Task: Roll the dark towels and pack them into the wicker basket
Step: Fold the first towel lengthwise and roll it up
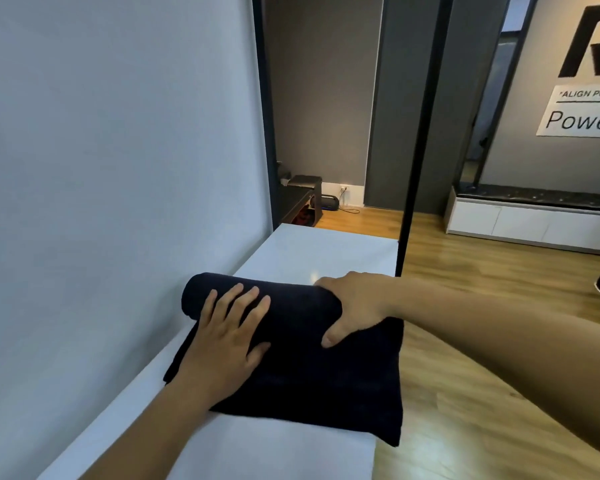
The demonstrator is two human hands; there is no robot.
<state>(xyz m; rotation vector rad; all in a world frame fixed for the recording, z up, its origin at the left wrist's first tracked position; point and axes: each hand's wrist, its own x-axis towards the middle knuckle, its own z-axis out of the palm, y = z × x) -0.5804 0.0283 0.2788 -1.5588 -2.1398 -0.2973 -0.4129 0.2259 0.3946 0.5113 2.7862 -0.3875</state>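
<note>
Dark towel (312, 372) lies across the white table (264, 452), partly rolled: the far part is wound into a thick roll, and the near part is spread flat toward me, its right edge hanging just past the table's right side over the wooden floor (465, 427). From the middle of my view the roll sits at about 12 o'clock of the flat part, running from 9 o'clock to 3 o'clock, with its left end just beside the pale wall panel (118, 168).

My left hand (229, 337) rests flat, fingers spread and released, with the fingertips up on the roll and the palm on the flat cloth below it. I see no grip there, only pressing contact. My right hand (357, 306) comes in from 3 o'clock and wraps the right end of the roll, fingers over the top and the thumb tucked under its near side, so it is grasping the towel.

A black upright post (420, 150) rises from the table's far right corner. Beyond it, at 1 to 2 o'clock, a low white cabinet (530, 226) stands against a grey wall carrying a sign (582, 112) with large letters. At 12 o'clock, past the table's far end, small dark items sit on the floor; I cannot tell what they are.
</note>
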